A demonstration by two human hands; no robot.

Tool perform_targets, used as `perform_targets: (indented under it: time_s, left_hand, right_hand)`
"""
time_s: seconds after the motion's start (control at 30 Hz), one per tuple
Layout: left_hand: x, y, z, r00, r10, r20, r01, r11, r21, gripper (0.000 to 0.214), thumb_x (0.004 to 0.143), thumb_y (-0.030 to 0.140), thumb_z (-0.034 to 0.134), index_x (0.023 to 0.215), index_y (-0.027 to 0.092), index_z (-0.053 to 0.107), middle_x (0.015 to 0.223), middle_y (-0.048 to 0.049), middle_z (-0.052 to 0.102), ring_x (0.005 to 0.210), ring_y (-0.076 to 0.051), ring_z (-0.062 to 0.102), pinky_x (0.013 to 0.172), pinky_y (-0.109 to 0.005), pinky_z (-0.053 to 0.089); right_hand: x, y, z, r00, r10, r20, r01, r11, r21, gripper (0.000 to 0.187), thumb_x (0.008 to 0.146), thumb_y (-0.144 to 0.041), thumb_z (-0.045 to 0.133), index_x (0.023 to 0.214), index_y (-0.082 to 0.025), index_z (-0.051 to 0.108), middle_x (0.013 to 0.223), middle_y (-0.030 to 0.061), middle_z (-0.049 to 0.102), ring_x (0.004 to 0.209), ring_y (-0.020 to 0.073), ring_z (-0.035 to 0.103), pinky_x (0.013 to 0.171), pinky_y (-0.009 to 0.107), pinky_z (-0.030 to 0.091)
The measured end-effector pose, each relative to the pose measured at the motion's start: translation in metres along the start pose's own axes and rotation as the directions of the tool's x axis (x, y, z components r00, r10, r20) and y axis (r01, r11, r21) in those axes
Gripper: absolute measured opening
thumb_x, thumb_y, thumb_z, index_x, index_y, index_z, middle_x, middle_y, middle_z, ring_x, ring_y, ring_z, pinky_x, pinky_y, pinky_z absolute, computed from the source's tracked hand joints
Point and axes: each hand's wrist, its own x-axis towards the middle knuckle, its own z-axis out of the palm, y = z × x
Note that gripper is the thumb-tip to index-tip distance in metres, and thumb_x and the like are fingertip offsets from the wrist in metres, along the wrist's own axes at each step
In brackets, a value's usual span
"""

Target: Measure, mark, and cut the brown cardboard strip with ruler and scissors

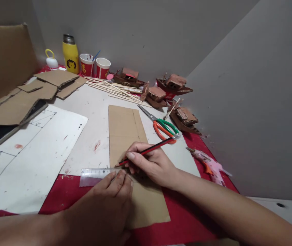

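Observation:
A long strip of brown cardboard point(125, 126) lies in front of me, with faint lines drawn across it. Across it rests a clear plastic ruler point(92, 174), its left end sticking out past the cardboard. My left hand point(112, 194) presses the ruler down with its fingers bent and close together. In my right hand point(151, 162) is a red and black pencil point(158, 145), gripped between thumb and fingers. Its tip touches down near the ruler's upper edge. Beyond the right hand, scissors point(158, 123) with green and orange handles lie with the blades pointing away.
Cardboard pieces point(40, 90) and a paper with drawn lines point(33, 147) are at left. Wooden sticks point(117, 90), a yellow bottle point(70, 56), paper cups point(86, 66) and several brown model boats point(176, 85) stand farther back. A pink glue gun point(211, 167) lies right, beside the grey wall.

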Motion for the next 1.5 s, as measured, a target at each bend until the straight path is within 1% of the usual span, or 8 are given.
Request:
perform_targets:
  time_s: [0.23,0.4,0.57,0.7,0.9,1.13,1.37,1.5]
  left_hand:
    - [0.002,0.000,0.003,1.000,0.011,-0.026,-0.010,0.999,0.033,0.064,0.092,0.051,0.049,0.129,-0.001,0.060,0.138,-0.0264,0.055,0.127,-0.035,0.051,0.109,-0.043,0.033]
    - [0.004,0.000,0.002,1.000,0.009,0.019,-0.009,1.000,-0.012,0.065,0.093,0.049,0.047,0.130,-0.003,0.058,0.139,-0.0283,0.053,0.130,-0.037,0.049,0.111,-0.045,0.031]
    - [0.004,0.001,0.003,0.998,0.018,0.053,-0.017,1.000,-0.026,0.067,0.094,0.048,0.045,0.133,-0.005,0.056,0.141,-0.0310,0.049,0.131,-0.042,0.047,0.109,-0.050,0.034]
    - [0.005,0.001,0.003,0.996,0.026,0.088,-0.024,0.999,-0.027,0.065,0.094,0.045,0.042,0.135,-0.005,0.053,0.143,-0.0305,0.047,0.132,-0.043,0.046,0.108,-0.051,0.037]
    - [0.007,0.000,0.001,0.987,0.014,0.162,-0.004,0.998,-0.064,0.069,0.094,0.046,0.043,0.138,-0.007,0.048,0.143,-0.0318,0.046,0.132,-0.044,0.045,0.106,-0.052,0.041]
    - [0.008,0.000,-0.004,0.986,0.039,0.163,-0.031,0.998,-0.052,0.066,0.094,0.045,0.044,0.134,-0.007,0.053,0.140,-0.0318,0.049,0.131,-0.044,0.047,0.105,-0.051,0.043]
    - [0.007,0.000,-0.001,0.990,0.047,0.133,-0.044,0.999,-0.027,0.063,0.096,0.043,0.039,0.132,-0.006,0.056,0.139,-0.0313,0.050,0.131,-0.043,0.047,0.106,-0.051,0.043]
    - [0.006,0.000,0.003,0.994,0.035,0.104,-0.032,0.999,-0.035,0.067,0.094,0.046,0.043,0.133,-0.007,0.054,0.141,-0.0312,0.049,0.131,-0.044,0.046,0.106,-0.052,0.043]
  right_hand:
    - [0.005,0.004,0.003,0.996,-0.082,0.044,0.086,0.992,-0.094,0.028,0.096,-0.034,0.053,0.078,-0.014,0.062,0.065,-0.0002,0.058,0.056,0.0097,0.054,0.050,0.021,0.045]
    - [0.010,0.004,0.004,0.997,-0.009,0.081,0.015,0.996,-0.084,0.026,0.094,-0.032,0.052,0.078,-0.015,0.061,0.068,0.0013,0.061,0.054,0.0097,0.054,0.050,0.021,0.046]
    - [0.017,-0.003,0.003,0.993,-0.028,0.113,0.041,0.992,-0.120,0.023,0.093,-0.027,0.052,0.074,-0.016,0.060,0.066,0.0006,0.061,0.057,0.0106,0.055,0.054,0.022,0.045]
    - [0.025,-0.010,0.002,0.983,0.030,0.179,-0.007,0.992,-0.130,0.025,0.094,-0.027,0.051,0.073,-0.016,0.059,0.066,0.0000,0.059,0.057,0.0108,0.054,0.056,0.022,0.044]
    - [0.034,-0.021,-0.005,0.961,0.044,0.273,0.042,0.952,-0.304,0.025,0.093,-0.020,0.050,0.069,-0.015,0.056,0.064,-0.0007,0.056,0.059,0.0101,0.051,0.057,0.020,0.040]
    - [0.023,-0.028,-0.019,0.965,0.104,0.242,0.003,0.915,-0.404,0.029,0.094,-0.020,0.048,0.064,-0.017,0.050,0.059,-0.0030,0.051,0.054,0.0085,0.045,0.053,0.020,0.035]
    - [0.009,-0.026,-0.033,0.959,0.204,0.196,-0.110,0.908,-0.404,0.029,0.094,-0.026,0.046,0.067,-0.019,0.050,0.058,-0.0023,0.053,0.050,0.0101,0.048,0.048,0.020,0.037]
    - [0.002,-0.022,-0.040,0.954,0.251,0.162,-0.174,0.908,-0.381,0.029,0.095,-0.030,0.045,0.069,-0.018,0.052,0.058,-0.0013,0.055,0.049,0.0108,0.050,0.046,0.021,0.039]
